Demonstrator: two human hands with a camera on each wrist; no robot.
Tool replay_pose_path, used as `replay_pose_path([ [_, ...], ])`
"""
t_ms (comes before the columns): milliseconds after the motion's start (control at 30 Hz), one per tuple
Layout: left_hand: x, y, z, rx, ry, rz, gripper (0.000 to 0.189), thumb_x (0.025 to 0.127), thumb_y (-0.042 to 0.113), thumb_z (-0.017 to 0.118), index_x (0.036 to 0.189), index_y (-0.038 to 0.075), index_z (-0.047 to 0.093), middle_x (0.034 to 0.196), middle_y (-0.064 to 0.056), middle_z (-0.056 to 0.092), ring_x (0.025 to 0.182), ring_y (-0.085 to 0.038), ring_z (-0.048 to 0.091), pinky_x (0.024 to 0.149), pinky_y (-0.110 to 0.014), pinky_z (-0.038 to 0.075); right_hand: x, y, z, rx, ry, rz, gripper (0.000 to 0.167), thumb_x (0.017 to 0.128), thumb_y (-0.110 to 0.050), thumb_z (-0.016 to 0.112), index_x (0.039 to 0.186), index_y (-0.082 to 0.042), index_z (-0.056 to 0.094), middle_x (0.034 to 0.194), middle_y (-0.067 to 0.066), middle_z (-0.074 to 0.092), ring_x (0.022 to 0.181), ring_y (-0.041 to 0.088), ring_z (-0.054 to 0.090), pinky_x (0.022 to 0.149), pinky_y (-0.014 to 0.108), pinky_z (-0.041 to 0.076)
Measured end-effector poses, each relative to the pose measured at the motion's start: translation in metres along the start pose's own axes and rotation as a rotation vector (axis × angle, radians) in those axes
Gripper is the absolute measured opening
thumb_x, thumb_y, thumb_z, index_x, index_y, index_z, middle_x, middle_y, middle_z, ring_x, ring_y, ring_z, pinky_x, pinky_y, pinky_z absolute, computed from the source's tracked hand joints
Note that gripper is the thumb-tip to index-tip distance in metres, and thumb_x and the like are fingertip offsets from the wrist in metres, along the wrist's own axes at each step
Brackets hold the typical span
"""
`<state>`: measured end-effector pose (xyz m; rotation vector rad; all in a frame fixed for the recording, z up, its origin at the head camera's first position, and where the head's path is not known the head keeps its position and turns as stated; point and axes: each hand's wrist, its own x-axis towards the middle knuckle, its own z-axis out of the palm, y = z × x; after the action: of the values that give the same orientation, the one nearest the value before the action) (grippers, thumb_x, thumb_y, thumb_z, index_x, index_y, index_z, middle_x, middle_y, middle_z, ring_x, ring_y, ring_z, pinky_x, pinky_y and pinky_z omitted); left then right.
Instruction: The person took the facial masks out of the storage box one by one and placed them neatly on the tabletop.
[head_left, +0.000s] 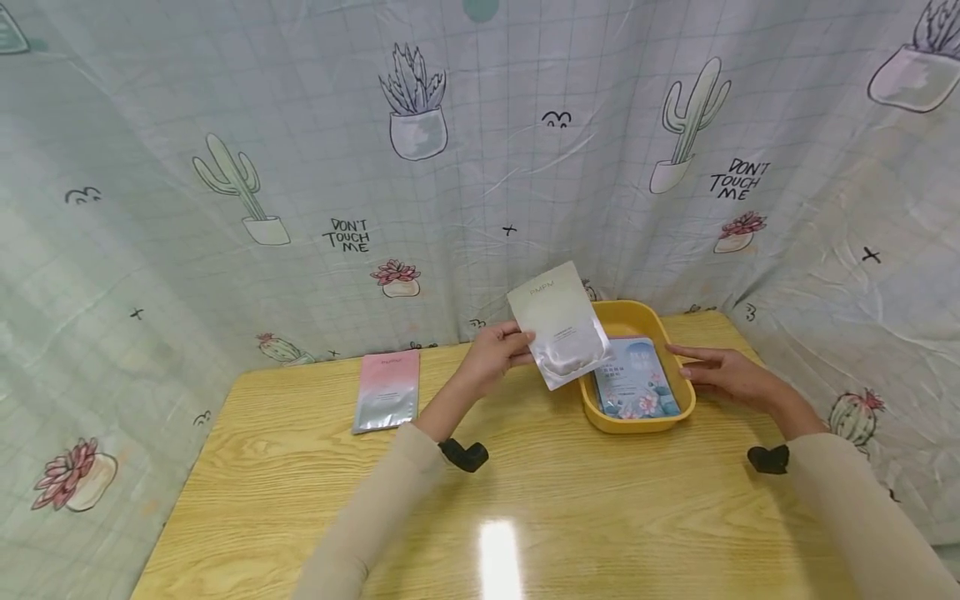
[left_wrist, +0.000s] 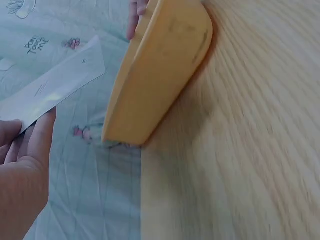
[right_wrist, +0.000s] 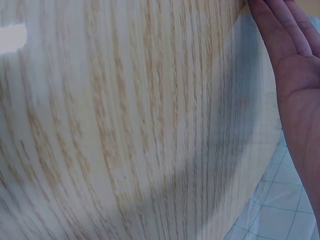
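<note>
Packet (head_left: 562, 321) might slip cuz left hand (head_left: 493, 357) pinches one edge, straight-fingered right hand (head_left: 729, 377) just touching the tub (head_left: 637, 426) near worktop's (head_left: 570, 483) far edge.

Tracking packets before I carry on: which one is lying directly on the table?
The pink-and-silver packet, left of the yellow tub; the pale packet is held up, and the blue packet lies inside the tub.
</note>
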<state>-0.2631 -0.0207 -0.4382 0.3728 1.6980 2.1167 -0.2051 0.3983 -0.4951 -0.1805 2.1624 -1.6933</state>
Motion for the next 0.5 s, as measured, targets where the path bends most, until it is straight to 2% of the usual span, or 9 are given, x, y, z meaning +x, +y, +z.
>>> replay_pose_path([
  [100, -0.007, 0.005, -0.017, 0.016, 0.023, -0.003, 0.03, 0.104, 0.0, 0.054, 0.131, -0.012, 0.059, 0.118, -0.024, 0.069, 0.094, -0.019, 0.073, 0.087, -0.032, 0.06, 0.001, 0.0, 0.0, 0.007, 0.004, 0.002, 0.063, 0.103, -0.019, 0.063, 0.158, -0.008, 0.033, 0.131, -0.016, 0.058, 0.114, 0.003, 0.064, 0.094, 0.034, 0.057],
  [333, -0.024, 0.009, -0.052, 0.045, 0.077, -0.015, 0.028, 0.105, -0.001, 0.053, 0.128, -0.015, 0.058, 0.106, -0.014, 0.07, 0.091, -0.017, 0.072, 0.086, -0.031, 0.06, 0.001, 0.001, -0.001, 0.008, -0.009, -0.012, 0.061, 0.104, -0.017, 0.062, 0.158, -0.01, 0.034, 0.129, -0.019, 0.06, 0.113, 0.002, 0.064, 0.093, 0.032, 0.057],
  [500, -0.037, 0.008, -0.071, 0.064, 0.093, -0.018, 0.019, 0.104, -0.002, 0.053, 0.115, -0.016, 0.061, 0.105, -0.014, 0.067, 0.094, -0.017, 0.071, 0.089, -0.033, 0.059, 0.0, 0.001, -0.002, 0.007, -0.008, -0.004, 0.062, 0.103, -0.018, 0.062, 0.158, -0.009, 0.033, 0.131, -0.017, 0.058, 0.114, 0.002, 0.064, 0.094, 0.033, 0.057],
])
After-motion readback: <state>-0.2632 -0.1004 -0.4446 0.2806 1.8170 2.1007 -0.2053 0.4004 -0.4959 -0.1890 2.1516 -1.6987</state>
